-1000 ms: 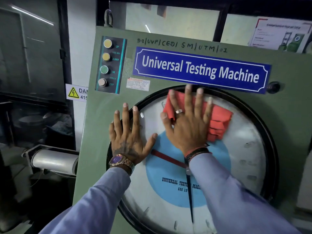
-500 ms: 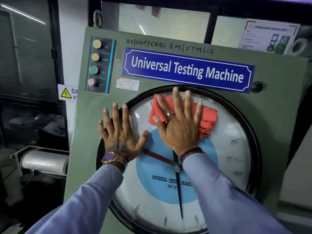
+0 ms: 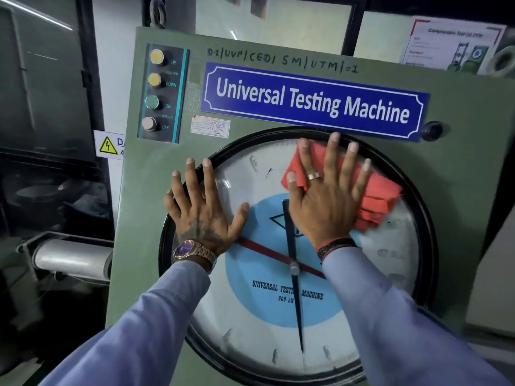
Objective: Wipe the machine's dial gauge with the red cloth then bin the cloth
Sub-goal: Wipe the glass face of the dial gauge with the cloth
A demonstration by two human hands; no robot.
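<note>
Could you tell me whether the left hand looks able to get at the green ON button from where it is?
Probably yes: the left hand lies flat on the dial gauge's left rim, holding nothing, and only bare panel lies between it and the green ON button.

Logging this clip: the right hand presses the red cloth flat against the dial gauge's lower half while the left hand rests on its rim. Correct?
Not quite. The head view shows the right hand pressing the red cloth on the dial gauge's upper half; the left hand does rest on the rim.

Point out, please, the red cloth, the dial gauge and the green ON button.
red cloth (image 3: pixel 383 195), head view, folded right edge.
dial gauge (image 3: pixel 250 344), head view, bare white face, lower left.
green ON button (image 3: pixel 152 101), head view, button cap.
</note>
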